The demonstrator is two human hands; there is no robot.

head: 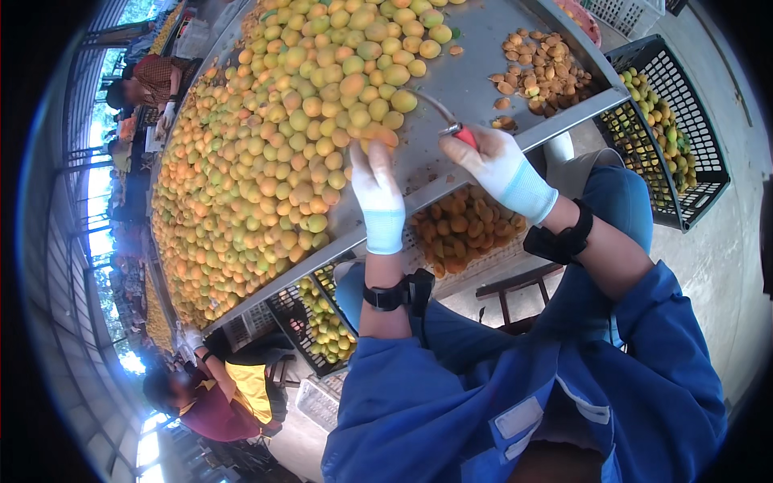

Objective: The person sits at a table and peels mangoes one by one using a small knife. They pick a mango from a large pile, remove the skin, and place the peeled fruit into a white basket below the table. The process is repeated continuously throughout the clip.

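My left hand [377, 190], in a white knit glove with a pale blue cuff, has its fingertips closed on an orange apricot [383, 136] at the near edge of a large heap of apricots [272, 157]. Part of that fruit is hidden behind the fingers. A small hooked knife [441, 108] with a red handle is in my gloved right hand [492, 163]. Its thin curved blade points left toward the heap, over the metal table [471, 66]. To the right of the blade lies a pile of brown apricot pits [543, 69].
Below the table's raised rim [567, 118], a crate [410, 241] holds split apricots [468, 229]. Black plastic crates with greenish fruit stand at right [703, 115] and lower left [290, 326]. One co-worker [223, 401] sits at lower left; another [154, 81] is across the table.
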